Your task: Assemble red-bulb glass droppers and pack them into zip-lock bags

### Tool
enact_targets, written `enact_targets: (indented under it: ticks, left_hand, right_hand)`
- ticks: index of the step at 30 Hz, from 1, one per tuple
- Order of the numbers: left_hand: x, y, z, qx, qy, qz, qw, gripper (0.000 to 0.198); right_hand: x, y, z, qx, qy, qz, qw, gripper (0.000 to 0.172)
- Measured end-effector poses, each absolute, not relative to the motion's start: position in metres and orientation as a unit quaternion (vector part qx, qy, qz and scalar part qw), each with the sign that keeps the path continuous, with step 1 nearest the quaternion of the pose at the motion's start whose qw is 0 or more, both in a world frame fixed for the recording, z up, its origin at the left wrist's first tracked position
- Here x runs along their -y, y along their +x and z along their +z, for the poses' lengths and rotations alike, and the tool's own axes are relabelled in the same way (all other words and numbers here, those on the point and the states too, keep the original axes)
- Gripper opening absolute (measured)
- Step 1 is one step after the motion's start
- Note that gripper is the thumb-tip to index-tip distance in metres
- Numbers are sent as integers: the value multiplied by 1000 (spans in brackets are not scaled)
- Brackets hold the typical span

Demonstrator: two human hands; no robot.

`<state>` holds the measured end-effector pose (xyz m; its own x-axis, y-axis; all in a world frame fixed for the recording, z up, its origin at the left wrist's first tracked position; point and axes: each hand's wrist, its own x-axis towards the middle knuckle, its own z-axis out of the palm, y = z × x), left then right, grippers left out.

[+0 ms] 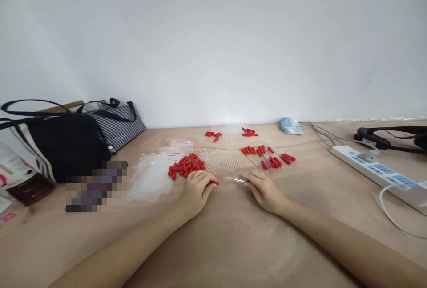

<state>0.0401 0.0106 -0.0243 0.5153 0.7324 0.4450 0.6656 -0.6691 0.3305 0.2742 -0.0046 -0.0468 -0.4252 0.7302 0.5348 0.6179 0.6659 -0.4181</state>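
Two hands sit at mid-table: left hand (195, 192) pinches a red bulb (212, 183), right hand (263, 190) pinches a tube (235, 180) by its right end, tips nearly meeting. Tube looks light, slick, brittle, so grip mid-shaft; bulb looks soft.

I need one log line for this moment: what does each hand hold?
left hand: pinches red bulb | right hand: pinches glass tube | parts: apart | nearby: bulb pile, tube row
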Motion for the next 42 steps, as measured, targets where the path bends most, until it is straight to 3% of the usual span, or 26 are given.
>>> enact_targets:
  ticks: [17, 30, 42]
  left_hand:
    - [1, 44, -21, -384, 856, 307, 160, 16]
    - [4, 45, -24, -293, 913, 278, 62, 15]
    - [4, 45, -25, -267, 930, 251, 40, 20]
  right_hand:
    - [13, 255, -43, 868, -334, 78, 359, 26]
    - [13, 260, -32, 900, -336, -10, 277, 24]
    - [16, 243, -37, 900, -330, 51, 280, 25]
